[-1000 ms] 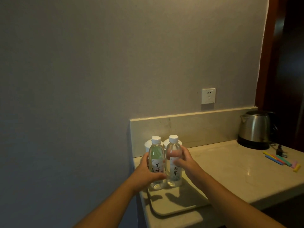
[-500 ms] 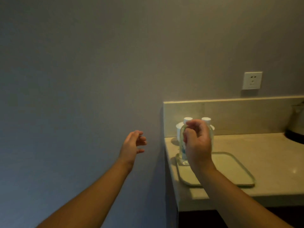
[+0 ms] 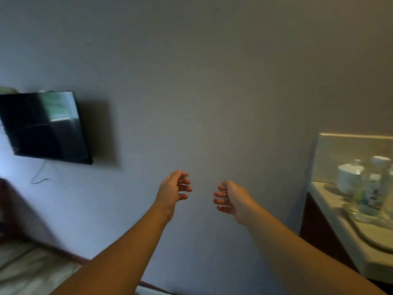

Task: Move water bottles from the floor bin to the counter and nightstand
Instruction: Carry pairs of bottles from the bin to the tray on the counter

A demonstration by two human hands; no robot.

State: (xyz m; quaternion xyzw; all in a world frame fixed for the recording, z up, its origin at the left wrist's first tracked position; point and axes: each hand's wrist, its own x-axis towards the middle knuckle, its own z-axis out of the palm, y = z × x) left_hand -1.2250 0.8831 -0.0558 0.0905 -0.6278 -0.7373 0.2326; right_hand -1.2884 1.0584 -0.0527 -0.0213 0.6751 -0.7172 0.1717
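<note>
Left hand (image 3: 173, 189) and right hand (image 3: 230, 199) loosely curled, empty, well left of two clear white-capped plastic water bottles (image 3: 371, 190) on beige stone counter (image 3: 340, 226); labels too blurred to read.

No text can be read at this moment. The water bottles (image 3: 371, 194) on the counter (image 3: 331, 201) at the right edge carry pale labels with dark marks, but motion blur leaves the characters illegible. The dark wall-mounted television (image 3: 42, 126) at left shows only a reflection, no lettering or logo.
</note>
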